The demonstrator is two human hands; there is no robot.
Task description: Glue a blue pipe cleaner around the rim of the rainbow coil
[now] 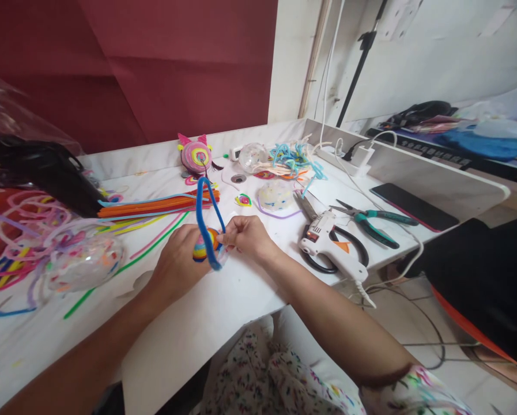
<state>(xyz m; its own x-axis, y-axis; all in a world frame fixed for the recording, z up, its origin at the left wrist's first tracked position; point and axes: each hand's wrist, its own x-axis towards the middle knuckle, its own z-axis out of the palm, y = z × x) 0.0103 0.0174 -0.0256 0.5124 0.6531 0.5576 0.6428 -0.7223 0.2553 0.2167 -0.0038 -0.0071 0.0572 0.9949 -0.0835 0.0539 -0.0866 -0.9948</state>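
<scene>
My left hand point(179, 262) is closed round a small ball wound in coloured pipe cleaner point(203, 246), with orange, yellow and blue bands showing. From it a blue pipe cleaner point(201, 222) rises in a tall bent loop. The fingers of my right hand point(246, 233) pinch at the ball's right side, where the blue strand meets it; their tips partly hide the spot. Behind my hands lies a bundle of orange pipe cleaners point(158, 206). A small eye-shaped coil point(243, 200) rests just beyond my right hand.
A pink wound figure point(196, 154) stands at the back. To the right lie a white glue gun point(323, 236), green-handled pliers point(370, 222), black-handled scissors point(362, 248) and a phone point(414, 204). Clear bags point(85, 262) and tangled pipe cleaners point(29, 213) cover the left side.
</scene>
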